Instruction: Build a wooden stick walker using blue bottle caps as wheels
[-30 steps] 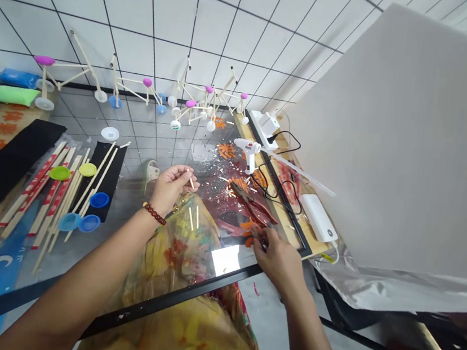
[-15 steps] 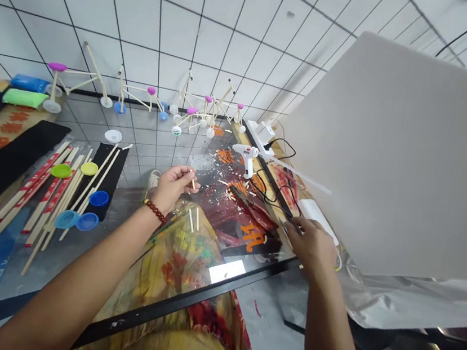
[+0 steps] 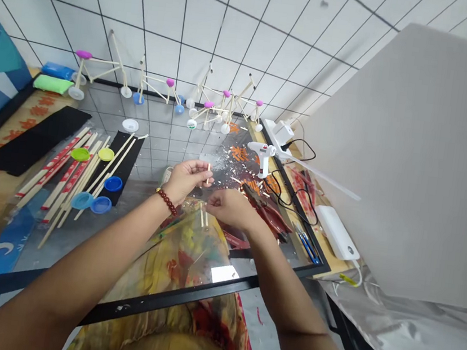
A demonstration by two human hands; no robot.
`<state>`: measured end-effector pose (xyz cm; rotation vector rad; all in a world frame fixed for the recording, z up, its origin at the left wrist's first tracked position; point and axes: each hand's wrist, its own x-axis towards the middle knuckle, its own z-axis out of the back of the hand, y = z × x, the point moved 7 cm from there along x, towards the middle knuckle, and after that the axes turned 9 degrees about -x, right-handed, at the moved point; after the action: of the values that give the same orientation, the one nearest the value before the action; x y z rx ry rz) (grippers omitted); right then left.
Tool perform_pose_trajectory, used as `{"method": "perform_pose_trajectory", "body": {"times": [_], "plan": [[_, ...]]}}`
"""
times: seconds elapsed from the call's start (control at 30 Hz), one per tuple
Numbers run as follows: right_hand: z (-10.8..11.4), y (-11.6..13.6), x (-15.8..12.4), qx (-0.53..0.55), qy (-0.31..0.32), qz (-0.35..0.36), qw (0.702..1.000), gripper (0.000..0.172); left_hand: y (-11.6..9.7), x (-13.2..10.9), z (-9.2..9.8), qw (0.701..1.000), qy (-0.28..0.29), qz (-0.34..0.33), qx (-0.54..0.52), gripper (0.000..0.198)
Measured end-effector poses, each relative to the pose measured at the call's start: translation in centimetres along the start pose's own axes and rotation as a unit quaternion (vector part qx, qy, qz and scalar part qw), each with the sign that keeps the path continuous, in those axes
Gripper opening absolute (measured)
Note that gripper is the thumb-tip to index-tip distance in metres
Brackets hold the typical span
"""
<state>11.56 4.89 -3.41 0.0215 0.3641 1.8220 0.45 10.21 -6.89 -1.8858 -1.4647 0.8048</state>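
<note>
My left hand [image 3: 188, 179] pinches a short wooden stick [image 3: 208, 174] upright between thumb and fingertips, above the glass tabletop. Just to its right is my right hand [image 3: 232, 206], its fingers curled together; whatever they may hold is hidden. Below those fingertips, two more short sticks [image 3: 201, 217] lie side by side on the glass. Red-handled pliers [image 3: 273, 218] rest beyond my right wrist. Farther back, a white glue gun [image 3: 262, 159] stands among pale crumbs and scraps.
Along the tiled wall stand several stick frames [image 3: 154, 88] with bottle-cap wheels. Chopsticks [image 3: 63, 177], coloured bottle caps [image 3: 101, 205] and black strips [image 3: 36, 139] lie at left. A power strip [image 3: 275, 134], black cord, blue-handled craft knife [image 3: 308, 248] and white box [image 3: 337, 233] are at right.
My right hand has come from the table's right edge to the middle, close to my left hand. The left still pinches its stick. The view has shifted.
</note>
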Motion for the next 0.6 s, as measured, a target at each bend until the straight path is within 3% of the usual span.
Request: {"method": "perform_pose_trajectory", "body": {"times": [0.17,0.33,0.4,0.5,0.6], "plan": [[-0.4,0.4,0.0,0.012,-0.015,-0.015,1.000,0.008,0.0,-0.2,-0.1,1.000,-0.006,0.002,-0.001,0.040],[0.4,-1.2,-0.1,0.100,-0.119,-0.049,0.987,0.013,0.1,-0.4,-0.3,1.000,0.017,0.012,0.002,0.041],[0.3,-2.0,0.0,0.138,-0.127,-0.037,0.982,0.014,0.1,-0.4,-0.2,1.000,0.017,0.015,0.003,0.040],[0.0,-1.9,0.1,0.101,-0.108,0.008,0.989,0.014,0.0,-0.4,0.0,1.000,0.008,0.007,0.001,0.038],[0.7,-2.3,-0.1,0.032,-0.142,-0.039,0.989,0.021,-0.3,-0.4,0.1,1.000,0.002,-0.008,-0.009,0.038]]}}
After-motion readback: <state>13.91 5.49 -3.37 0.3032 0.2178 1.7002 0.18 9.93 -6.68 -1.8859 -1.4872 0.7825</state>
